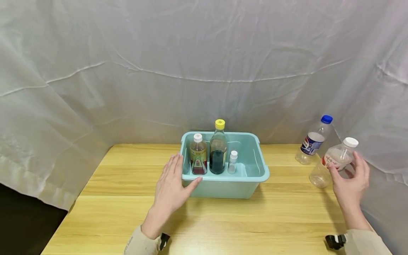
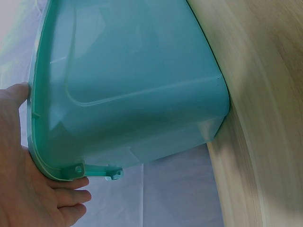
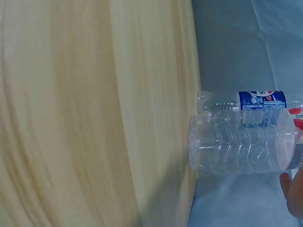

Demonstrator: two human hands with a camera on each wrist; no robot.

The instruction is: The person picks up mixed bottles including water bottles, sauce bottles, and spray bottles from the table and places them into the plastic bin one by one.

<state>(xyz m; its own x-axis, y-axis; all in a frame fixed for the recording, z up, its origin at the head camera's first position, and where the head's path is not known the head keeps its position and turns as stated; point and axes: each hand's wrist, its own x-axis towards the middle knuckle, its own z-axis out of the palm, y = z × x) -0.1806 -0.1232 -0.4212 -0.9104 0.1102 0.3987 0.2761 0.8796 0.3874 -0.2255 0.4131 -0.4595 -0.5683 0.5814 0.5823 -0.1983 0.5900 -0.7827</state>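
My left hand (image 1: 170,186) lies with straight fingers along the left side of a light-blue plastic tub (image 1: 223,188), the thumb at its front rim. In the left wrist view, the fingertips (image 2: 81,196) show just outside the tub's corner. At the right, my right hand (image 1: 352,182) has its thumb and fingers curled round a clear plastic bottle (image 1: 322,173) with a white cap and a red-marked label. That bottle stands upright on the table. Right behind it is a Pepsi bottle (image 1: 311,143) with a blue cap, partly hidden in the right wrist view.
Inside the tub stand a white-capped bottle (image 1: 198,156) with dark red liquid, a yellow-capped bottle (image 1: 218,152) of dark liquid, and a small clear bottle (image 1: 232,163). A grey curtain (image 1: 159,99) hangs behind the wooden table (image 1: 223,226), whose edge runs close beside the right-hand bottles.
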